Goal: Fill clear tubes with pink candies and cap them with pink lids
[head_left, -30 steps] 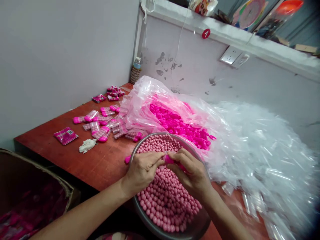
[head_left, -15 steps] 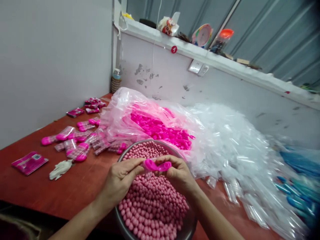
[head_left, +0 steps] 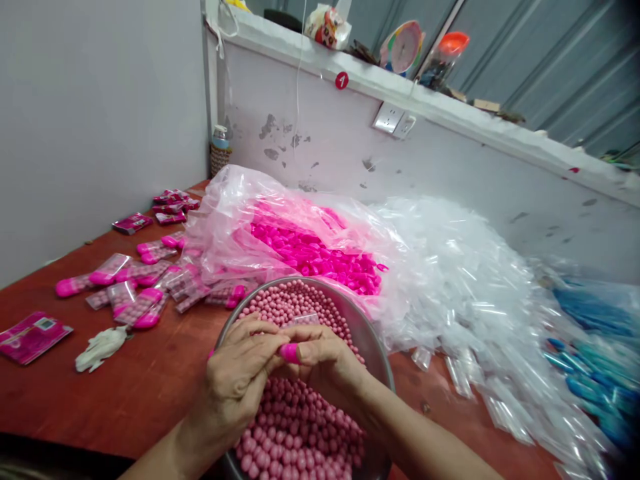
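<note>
My left hand [head_left: 245, 367] and my right hand [head_left: 325, 360] meet above a grey metal bowl [head_left: 385, 373] of pink beads [head_left: 300, 433]. Between their closed fingers is a bright pink plastic cap [head_left: 289, 353], mostly covered. A small clear plastic case [head_left: 303, 320] shows just behind the right fingers; whether the cap sits on it is hidden. A sliver of the same pink shows at the left edge of my left hand. Behind the bowl lies an open plastic bag [head_left: 225, 200] full of bright pink caps [head_left: 320, 257].
Filled bead cases with pink ends [head_left: 143, 307], a white glove [head_left: 103, 348] and a pink packet [head_left: 35, 337] lie left on the red table [head_left: 165, 387]. A heap of clear plastic cases [head_left: 460, 280] spreads right, with blue pieces [head_left: 595, 387] beyond. A wall shelf runs behind.
My hands have closed in together over the pink piece, which showed two rounded ends before and is now largely covered. The view has shifted slightly to the right.
</note>
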Motion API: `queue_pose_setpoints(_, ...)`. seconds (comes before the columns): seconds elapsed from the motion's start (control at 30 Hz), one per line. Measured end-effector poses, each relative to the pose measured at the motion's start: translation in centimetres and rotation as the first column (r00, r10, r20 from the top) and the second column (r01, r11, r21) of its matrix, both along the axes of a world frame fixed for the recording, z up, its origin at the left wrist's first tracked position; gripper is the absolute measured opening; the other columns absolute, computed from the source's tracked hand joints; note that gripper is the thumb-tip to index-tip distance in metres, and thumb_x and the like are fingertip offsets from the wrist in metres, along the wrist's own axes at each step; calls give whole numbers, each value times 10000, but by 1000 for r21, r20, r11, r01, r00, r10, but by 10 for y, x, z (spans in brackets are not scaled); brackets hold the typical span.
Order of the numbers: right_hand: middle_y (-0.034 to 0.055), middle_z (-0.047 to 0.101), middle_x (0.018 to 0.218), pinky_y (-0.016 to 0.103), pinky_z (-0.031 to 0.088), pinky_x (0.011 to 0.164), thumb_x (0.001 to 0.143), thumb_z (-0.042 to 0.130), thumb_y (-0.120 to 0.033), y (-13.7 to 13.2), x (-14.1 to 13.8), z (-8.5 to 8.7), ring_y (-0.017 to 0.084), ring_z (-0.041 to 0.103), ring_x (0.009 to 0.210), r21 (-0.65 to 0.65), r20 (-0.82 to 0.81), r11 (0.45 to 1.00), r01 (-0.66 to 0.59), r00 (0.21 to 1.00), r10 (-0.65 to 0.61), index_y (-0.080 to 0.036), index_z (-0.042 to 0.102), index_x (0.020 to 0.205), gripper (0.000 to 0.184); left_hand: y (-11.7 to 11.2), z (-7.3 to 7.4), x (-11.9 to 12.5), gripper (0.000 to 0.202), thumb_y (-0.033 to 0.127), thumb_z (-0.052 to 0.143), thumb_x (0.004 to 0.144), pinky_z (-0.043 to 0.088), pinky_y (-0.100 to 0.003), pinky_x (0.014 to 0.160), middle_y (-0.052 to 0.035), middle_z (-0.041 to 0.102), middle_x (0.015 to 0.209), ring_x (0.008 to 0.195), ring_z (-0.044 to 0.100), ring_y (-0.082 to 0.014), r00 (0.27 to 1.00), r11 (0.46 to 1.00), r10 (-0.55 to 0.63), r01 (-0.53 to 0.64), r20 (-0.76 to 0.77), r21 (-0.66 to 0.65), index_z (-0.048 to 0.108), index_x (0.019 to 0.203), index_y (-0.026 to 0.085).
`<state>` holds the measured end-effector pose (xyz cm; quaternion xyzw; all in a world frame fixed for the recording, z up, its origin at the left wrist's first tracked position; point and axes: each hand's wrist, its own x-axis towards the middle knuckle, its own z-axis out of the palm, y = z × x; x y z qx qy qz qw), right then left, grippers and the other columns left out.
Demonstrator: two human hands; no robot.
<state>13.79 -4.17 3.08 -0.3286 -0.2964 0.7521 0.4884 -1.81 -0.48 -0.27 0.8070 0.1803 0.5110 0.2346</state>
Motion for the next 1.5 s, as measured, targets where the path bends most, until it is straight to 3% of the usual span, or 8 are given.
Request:
queue_pose_setpoints(0.2, 81, 680, 813, 340, 510, 732, 742, 621, -338, 9, -9, -5, 181, 626, 773, -20, 119, 999, 41, 992, -38, -107, 680, 905, 288, -2, 7, 5, 259, 93, 525, 826, 465, -322, 886, -51, 690, 952, 964, 592, -180, 993, 964, 118, -116, -7, -240, 663, 1026, 182)
queue_pose_setpoints(0.37, 99, 633, 1056, 364, 529, 711, 743, 618, -488, 24, 16, 3, 205, 627, 883, 60, 361, 994, -91, 930, 63, -216, 527, 1191, 532, 23, 6, -7, 276, 271, 551, 824, 492, -327, 882, -49, 686, 1078, 990, 626, -210, 983, 774, 183, -148, -6, -616, 662, 1061, 184)
queue_pose_setpoints(0.57, 78, 642, 1039, 358, 495, 794, 795, 587, -383, 28, 67, 4, 213, 605, 927, 371, 899, 912, -173, 312, -307, -189, 603, 1053, 322, 114, -25, -59, 354, 326, 516, 821, 492, -371, 864, -90, 697, 1044, 952, 644, -238, 794, 702, 570, -605, -213, -376, 644, 1096, 143)
queue_pose_setpoints(0.73, 118, 583, 1178, 396, 426, 921, 788, 575, -243, 22, 72, -15, 254, 521, 1105, 278, 877, 802, -528, -201, -436, -170, 572, 1124, 344, 128, -24, -69, 318, 294, 501, 829, 405, -386, 977, -91, 651, 1139, 1099, 566, -235, 776, 743, 598, -630, -197, -225, 654, 1064, 145)
queue_pose_setpoints(1.07, 97, 598, 1041, 268, 444, 766, 820, 505, -210, 23, 71, -23, 205, 579, 951, 69, 789, 793, -605, -453, -414, -187, 538, 1157, 339, 36, 25, -5, 261, 207, 528, 842, 485, -316, 878, -87, 691, 1055, 963, 640, -188, 951, 976, 136, -177, -279, -128, 640, 1065, 130)
queue_pose_setpoints(1.23, 100, 584, 1012, 291, 442, 714, 846, 478, -238, 18, 80, -18, 197, 592, 836, 153, 798, 767, -623, -380, -468, -190, 564, 1151, 320, 30, 20, 23, 295, 198, 528, 845, 437, -346, 928, -115, 658, 1115, 1045, 591, -214, 910, 989, 43, -98, -412, -114, 600, 1117, 110)
queue_pose_setpoints(1.37, 79, 592, 953, 298, 449, 713, 802, 555, -227, 8, 74, -5, 181, 565, 820, 460, 857, 724, -514, 42, -514, -197, 570, 1148, 347, 22, 20, 41, 209, 197, 519, 848, 460, -312, 810, -91, 693, 955, 903, 625, -208, 883, 982, -59, -32, -466, -185, 632, 1009, 127)
queue_pose_setpoints(1.5, 35, 612, 933, 302, 461, 722, 753, 648, -268, -1, 59, -1, 170, 568, 816, 562, 698, 827, -8, 540, -469, -214, 570, 1059, 320, 13, 28, 50, 235, 238, 480, 872, 425, -231, 602, -13, 651, 670, 635, 601, -143, 931, 930, -130, -5, -341, -366, 635, 723, 144)
